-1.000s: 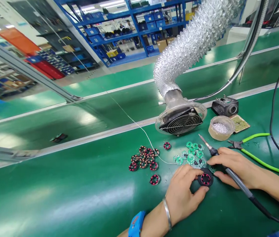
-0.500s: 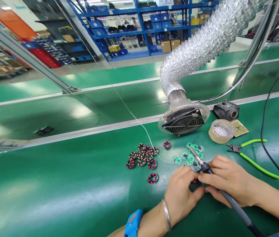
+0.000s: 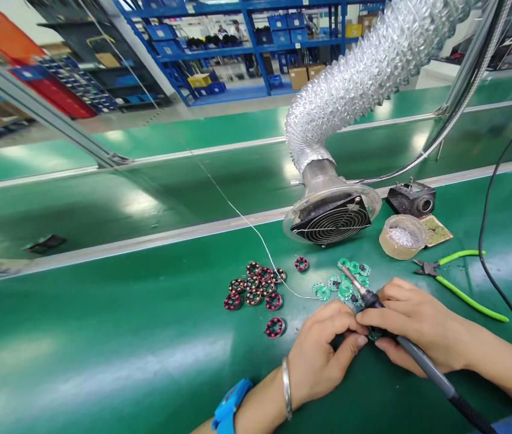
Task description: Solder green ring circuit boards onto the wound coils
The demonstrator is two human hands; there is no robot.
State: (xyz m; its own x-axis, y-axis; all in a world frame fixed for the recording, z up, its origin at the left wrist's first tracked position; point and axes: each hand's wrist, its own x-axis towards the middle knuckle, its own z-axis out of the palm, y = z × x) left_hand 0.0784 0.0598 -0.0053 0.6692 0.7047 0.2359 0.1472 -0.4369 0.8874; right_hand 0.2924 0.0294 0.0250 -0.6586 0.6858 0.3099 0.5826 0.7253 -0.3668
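My right hand [image 3: 418, 325] is closed round a soldering iron [image 3: 425, 357], its metal tip pointing up and left over several small round green circuit boards [image 3: 345, 290]. Under its fingers a bit of another green board [image 3: 375, 333] shows, mostly hidden. My left hand [image 3: 325, 346] meets it there, thumb and fingers pinched together at the board's left side; what exactly they grip is hidden. A thin strand of solder wire [image 3: 256, 230] runs down to the boards. Left of them lie several ring-shaped wound coils [image 3: 260, 283], red and copper-coloured, with one coil [image 3: 274, 327] nearer me.
A fume extractor [image 3: 332, 220] on a silver duct hangs behind the boards. To the right are a round tub [image 3: 403, 237] of silvery bits, a black iron holder [image 3: 412, 199], a sponge tray [image 3: 436, 231] and green-handled cutters [image 3: 457, 283]. A black cable [image 3: 486, 205] crosses the right side.
The view has shifted slightly, so the bench items sit a little further left. My left fingers have shifted slightly against the right hand; the soldering iron stays in my right hand.
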